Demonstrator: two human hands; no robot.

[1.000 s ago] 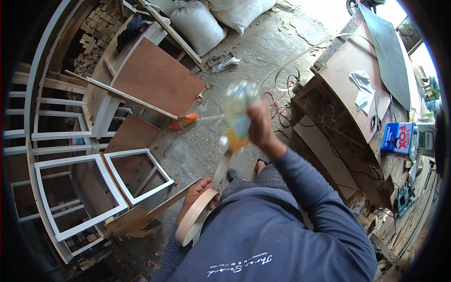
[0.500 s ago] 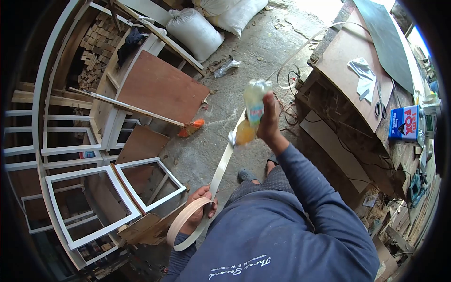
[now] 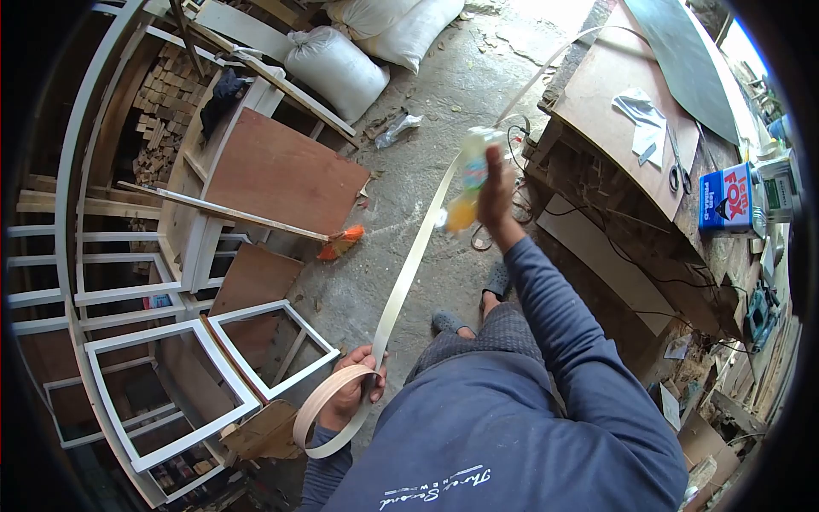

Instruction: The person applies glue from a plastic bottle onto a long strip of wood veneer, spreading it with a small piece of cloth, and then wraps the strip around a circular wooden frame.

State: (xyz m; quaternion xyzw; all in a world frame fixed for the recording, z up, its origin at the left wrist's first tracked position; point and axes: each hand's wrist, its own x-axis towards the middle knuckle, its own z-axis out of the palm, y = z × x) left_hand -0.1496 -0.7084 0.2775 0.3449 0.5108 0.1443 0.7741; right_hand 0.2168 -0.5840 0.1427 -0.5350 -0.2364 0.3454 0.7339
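My left hand (image 3: 351,388) grips a long pale strip (image 3: 408,271) of edging; a loop of it curls below the hand, and its other stretch runs up to the workbench at the upper right. My right hand (image 3: 498,200) is wrapped round a clear plastic bottle (image 3: 474,175), tilted with its neck down. Yellowish liquid sits in the bottle's lower end, close beside the strip. Motion blurs the bottle, so contact between it and the strip cannot be made out.
A workbench (image 3: 614,141) on the right bears scissors (image 3: 677,171), a white cloth (image 3: 641,119) and a blue can (image 3: 725,202). White frames (image 3: 171,388) stand at left. An orange-tipped broom (image 3: 339,242) and white sacks (image 3: 337,72) are on the floor side.
My right hand and the bottle have moved right and slightly up along the strip. The head view has shifted a little. My left hand still holds the strip.
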